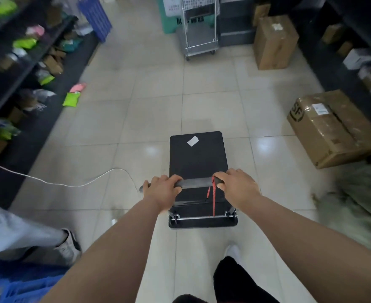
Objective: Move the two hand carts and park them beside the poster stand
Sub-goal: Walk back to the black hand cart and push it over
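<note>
A black flat hand cart (197, 158) stands on the tiled floor straight ahead of me, a white label on its deck and a red cord hanging from its handle bar. My left hand (161, 190) and my right hand (238, 184) are both closed around that dark handle bar, one at each end. Further up the aisle a second cart with a silver wire frame (200, 42) stands in front of a green and white poster stand (171, 18).
Dark shelves with parcels line both sides. Cardboard boxes (333, 127) (274, 40) sit on the floor at right, a greenish heap (359, 206) nearer. Another person's leg and shoe (68, 246) are at left, with a white cord (70, 184) and a blue crate (27, 289).
</note>
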Tool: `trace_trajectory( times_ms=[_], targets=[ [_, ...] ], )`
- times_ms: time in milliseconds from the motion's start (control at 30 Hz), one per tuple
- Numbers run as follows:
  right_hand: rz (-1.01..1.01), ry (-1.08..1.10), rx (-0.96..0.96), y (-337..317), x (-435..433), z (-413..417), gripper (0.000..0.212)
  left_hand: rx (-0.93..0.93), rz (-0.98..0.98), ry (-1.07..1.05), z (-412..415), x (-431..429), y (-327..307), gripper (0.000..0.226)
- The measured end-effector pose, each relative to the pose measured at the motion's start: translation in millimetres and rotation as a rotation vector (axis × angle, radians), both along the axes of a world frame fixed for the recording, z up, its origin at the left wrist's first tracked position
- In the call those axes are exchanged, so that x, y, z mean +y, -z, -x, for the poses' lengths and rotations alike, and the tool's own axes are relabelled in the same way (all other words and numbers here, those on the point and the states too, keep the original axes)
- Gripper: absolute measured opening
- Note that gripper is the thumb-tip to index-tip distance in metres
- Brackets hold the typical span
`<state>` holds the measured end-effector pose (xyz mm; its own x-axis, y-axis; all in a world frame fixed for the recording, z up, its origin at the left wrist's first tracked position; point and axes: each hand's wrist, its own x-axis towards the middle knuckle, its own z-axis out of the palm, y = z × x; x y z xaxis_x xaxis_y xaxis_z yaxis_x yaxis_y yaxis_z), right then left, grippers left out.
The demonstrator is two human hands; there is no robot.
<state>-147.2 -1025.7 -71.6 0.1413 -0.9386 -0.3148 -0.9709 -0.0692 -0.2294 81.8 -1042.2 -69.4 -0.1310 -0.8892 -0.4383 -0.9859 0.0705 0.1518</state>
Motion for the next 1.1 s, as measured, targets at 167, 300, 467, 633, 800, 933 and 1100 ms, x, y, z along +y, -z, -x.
trace_trajectory(
  times_ms=[167, 300, 467, 633, 800, 933, 1100],
  targets=[
    [-0.026, -0.011, 0.061, -8, -80, 30, 0.029, 0.015, 0.016, -0.058, 37, -68, 2, 0.028],
    [-0.017, 0.003, 0.066, -9, -138, 45, 0.031, 0.027, -0.012, -0.063, 55, -124, 0, 0.029],
    [-0.003, -0.005, 0.042, -8, -219, 48, 0.029, 0.032, 0.025, -0.043, 55, -203, 3, 0.029],
    [-0.042, 0.009, 0.051, -8, -317, 41, 0.034, 0.022, 0.067, -0.021, 47, -298, 8, 0.032],
    [-0.061, 0.032, 0.023, -8, -412, 37, 0.029, 0.046, 0.000, -0.029, 44, -393, 1, 0.029],
    [-0.035, 0.031, 0.002, -5, -471, 29, 0.023, 0.041, -0.027, -0.026, 34, -459, 2, 0.027],
    [-0.020, -0.024, 0.028, -2, -553, 16, 0.025, 0.020, 0.011, -0.024, 16, -540, 6, 0.027]
  ],
)
